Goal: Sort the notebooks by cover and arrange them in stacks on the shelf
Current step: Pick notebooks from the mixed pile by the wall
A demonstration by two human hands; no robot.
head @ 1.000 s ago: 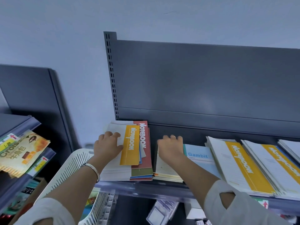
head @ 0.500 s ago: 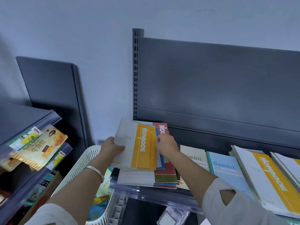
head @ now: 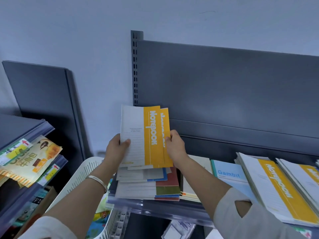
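Note:
I hold two white-and-yellow notebooks [head: 145, 135] raised upright above the shelf's left end. My left hand [head: 115, 149] grips their left edge with the thumb on the front cover. My right hand [head: 176, 147] pinches their right edge. Below them lies a mixed stack [head: 148, 183] with blue, red and olive covers on the grey shelf [head: 160, 209]. To the right lie a light blue "Gambit" notebook [head: 229, 176] and two fanned piles of yellow notebooks [head: 279, 188].
A white plastic basket [head: 76, 181] stands below the shelf's left end, with colourful items inside. A second shelf unit at the left holds snack packets [head: 32, 159]. The dark back panel [head: 224, 87] rises behind the notebooks.
Both hands moved from resting on the stacks to taking the yellow notebooks off the mixed stack and lifting them upright. The view shifted left.

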